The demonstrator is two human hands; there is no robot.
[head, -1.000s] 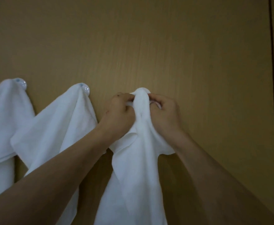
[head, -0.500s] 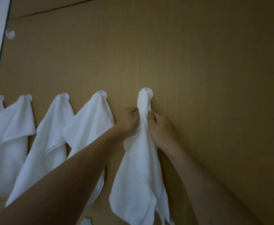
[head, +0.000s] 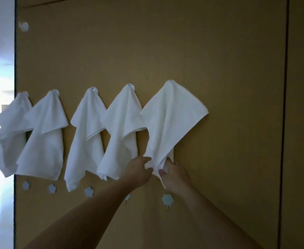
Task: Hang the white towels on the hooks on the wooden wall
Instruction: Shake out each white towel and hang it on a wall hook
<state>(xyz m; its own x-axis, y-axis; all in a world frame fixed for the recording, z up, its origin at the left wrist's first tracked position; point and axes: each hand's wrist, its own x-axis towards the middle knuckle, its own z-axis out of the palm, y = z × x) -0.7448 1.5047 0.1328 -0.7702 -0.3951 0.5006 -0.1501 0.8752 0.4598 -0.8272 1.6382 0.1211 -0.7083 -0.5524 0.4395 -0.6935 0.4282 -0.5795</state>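
A: Both hands have slid down from the hook to the bottom of the rightmost white cloth towel (head: pixel 172 123); the left hand (head: pixel 138 170) and right hand (head: pixel 172 174) each pinch its lower edge, fingers curled on the fabric.

B: So it's hung?

A: Its top sits over the small round hook (head: pixel 170 81) on the brown wooden wall (head: pixel 228 69), so I judge only straightening remains.

B: Count?

A: Five white towels hanging in a row; five pale flower-shaped hooks (head: pixel 167 199) below them; one more round hook (head: pixel 24 26) at upper left.
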